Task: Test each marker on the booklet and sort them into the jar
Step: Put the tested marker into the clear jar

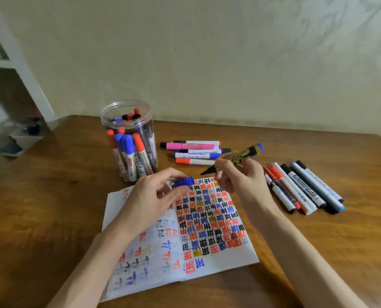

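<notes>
Uncapped marker [236, 160], dark barrel with gold print and a blue end, pinched in the fingers of the right hand [238, 176]; its chisel tip points down and left, raised above the top of the open booklet [207, 227], apparently poised to draw a test stroke. The left hand [154, 198] is closed on the blue cap [183, 181], kept close by, presumably for recapping. The booklet's right page is dense with red, blue, black and gold test marks, which show through faintly on the left page. Behind it, the clear plastic jar [129, 138] stands upright, holding sorted markers. 2 loose groups lie on the wooden table [51, 185]: 1 behind the booklet [196, 150], 1 to its right [302, 187].
</notes>
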A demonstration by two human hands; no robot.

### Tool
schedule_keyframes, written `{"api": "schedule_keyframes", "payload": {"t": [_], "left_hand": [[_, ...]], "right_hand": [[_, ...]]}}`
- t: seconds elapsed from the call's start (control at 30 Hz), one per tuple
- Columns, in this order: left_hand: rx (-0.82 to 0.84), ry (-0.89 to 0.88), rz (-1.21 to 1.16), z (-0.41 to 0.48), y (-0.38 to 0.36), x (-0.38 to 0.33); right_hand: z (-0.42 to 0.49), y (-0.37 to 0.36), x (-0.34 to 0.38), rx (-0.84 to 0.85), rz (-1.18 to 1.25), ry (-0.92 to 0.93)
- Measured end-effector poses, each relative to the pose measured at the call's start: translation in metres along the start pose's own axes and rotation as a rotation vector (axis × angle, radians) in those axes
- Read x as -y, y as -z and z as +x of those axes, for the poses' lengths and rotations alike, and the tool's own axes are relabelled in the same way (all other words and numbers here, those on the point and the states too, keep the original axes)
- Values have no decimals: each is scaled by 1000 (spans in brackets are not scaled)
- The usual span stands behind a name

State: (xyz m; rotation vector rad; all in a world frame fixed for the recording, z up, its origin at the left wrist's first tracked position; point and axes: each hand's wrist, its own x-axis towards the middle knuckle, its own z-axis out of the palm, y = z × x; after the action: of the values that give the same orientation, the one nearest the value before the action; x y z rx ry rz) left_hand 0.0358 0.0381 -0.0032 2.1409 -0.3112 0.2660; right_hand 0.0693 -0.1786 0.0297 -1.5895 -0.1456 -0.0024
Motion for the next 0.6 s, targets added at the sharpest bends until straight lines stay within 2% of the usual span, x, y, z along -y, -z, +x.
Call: {"api": "schedule_keyframes", "payload": {"t": [0.27,0.6], "left_hand": [[12,-16,22,1,-1,-1],[-4,-19,3,0,-4,-1]], "right_hand": [[-9,-11,-15,19,69,111],[-11,-13,-20,130,-101,125]]}}
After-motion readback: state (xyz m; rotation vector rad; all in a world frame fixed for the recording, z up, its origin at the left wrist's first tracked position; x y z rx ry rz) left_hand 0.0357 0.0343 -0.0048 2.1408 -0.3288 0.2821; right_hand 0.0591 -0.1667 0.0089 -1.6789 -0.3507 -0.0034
